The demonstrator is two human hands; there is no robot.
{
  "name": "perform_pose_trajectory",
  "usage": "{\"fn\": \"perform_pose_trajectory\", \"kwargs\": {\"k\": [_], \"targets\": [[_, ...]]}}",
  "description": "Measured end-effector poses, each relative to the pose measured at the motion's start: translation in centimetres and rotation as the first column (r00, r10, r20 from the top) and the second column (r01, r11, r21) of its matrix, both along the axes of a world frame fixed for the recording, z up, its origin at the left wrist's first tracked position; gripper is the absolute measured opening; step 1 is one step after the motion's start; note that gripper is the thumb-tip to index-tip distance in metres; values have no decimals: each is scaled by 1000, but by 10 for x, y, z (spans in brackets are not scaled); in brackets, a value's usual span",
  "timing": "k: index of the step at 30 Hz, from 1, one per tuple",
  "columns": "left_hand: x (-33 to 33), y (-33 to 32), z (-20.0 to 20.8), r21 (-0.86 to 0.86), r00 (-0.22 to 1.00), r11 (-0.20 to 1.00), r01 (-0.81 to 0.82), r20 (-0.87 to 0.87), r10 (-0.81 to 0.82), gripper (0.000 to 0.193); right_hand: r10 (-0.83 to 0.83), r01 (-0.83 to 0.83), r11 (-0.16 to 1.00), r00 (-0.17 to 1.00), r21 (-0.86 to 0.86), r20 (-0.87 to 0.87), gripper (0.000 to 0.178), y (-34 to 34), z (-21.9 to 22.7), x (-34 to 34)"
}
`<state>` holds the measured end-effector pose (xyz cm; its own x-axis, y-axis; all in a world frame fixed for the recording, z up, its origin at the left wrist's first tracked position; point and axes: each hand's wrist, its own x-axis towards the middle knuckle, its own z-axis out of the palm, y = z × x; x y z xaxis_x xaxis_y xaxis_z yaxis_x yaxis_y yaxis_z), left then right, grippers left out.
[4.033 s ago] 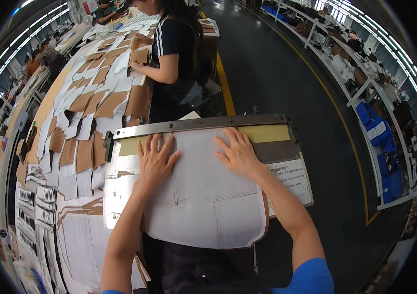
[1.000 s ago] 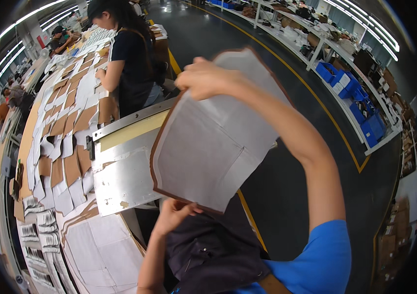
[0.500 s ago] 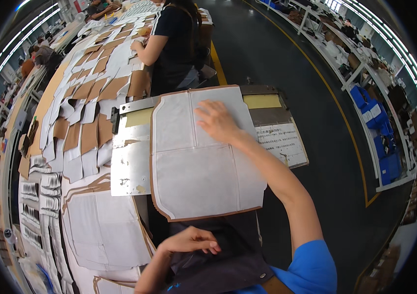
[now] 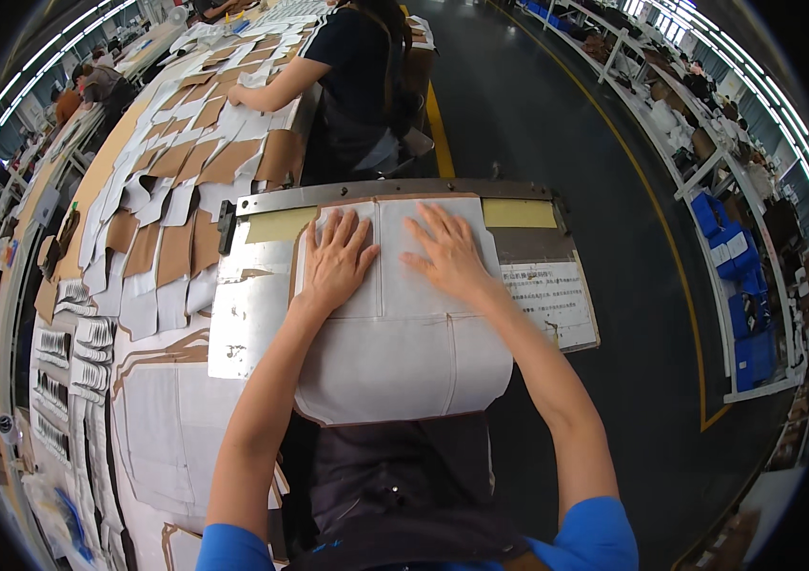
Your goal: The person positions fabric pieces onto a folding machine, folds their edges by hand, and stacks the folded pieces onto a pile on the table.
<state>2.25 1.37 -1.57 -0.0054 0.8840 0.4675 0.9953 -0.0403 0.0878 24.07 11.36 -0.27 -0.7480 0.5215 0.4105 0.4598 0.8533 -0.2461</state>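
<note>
A white sewn panel with a brown edge (image 4: 395,366) lies over a metal work plate (image 4: 247,305) in front of me. My left hand (image 4: 336,255) rests flat on its upper left part, fingers spread. Beside it, across a vertical seam, my right hand (image 4: 447,252) presses flat on the upper right part, fingers also apart. The panel's far edge reaches a metal bar (image 4: 300,197) that runs across the plate. Toward me the near end of the panel bends down over the plate's edge.
To the left, a long table carries overlapping brown and white pieces (image 4: 171,252), stacked panels (image 4: 152,428) and rows of small strips (image 4: 90,352). A co-worker (image 4: 357,86) stands at its far side. Blue bins (image 4: 733,247) sit on a rack at right. A printed sheet (image 4: 552,300) lies beside the panel.
My left hand has come up from near my lap onto the panel. The panel's far edge has drawn back slightly below the bar, and my right hand stays on it.
</note>
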Motion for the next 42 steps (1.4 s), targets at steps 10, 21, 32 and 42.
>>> {"fn": "perform_pose_trajectory", "kwargs": {"k": [10,21,32,42], "targets": [[-8,-3,5,-42,999,999,-14,31,15,52,-46,44,996,999,76,17,56,9,-13,-21],[-14,39,-4,185,997,983,11,75,-25,37,-70,77,985,996,151,-52,38,17,-3,-72],[-10,43,0,155,997,987,-33,78,21,37,-119,123,977,992,173,-34,38,16,-6,-79],[-8,37,-4,175,999,984,-34,37,28,36,-38,41,998,996,43,-76,49,19,-7,-23]]}}
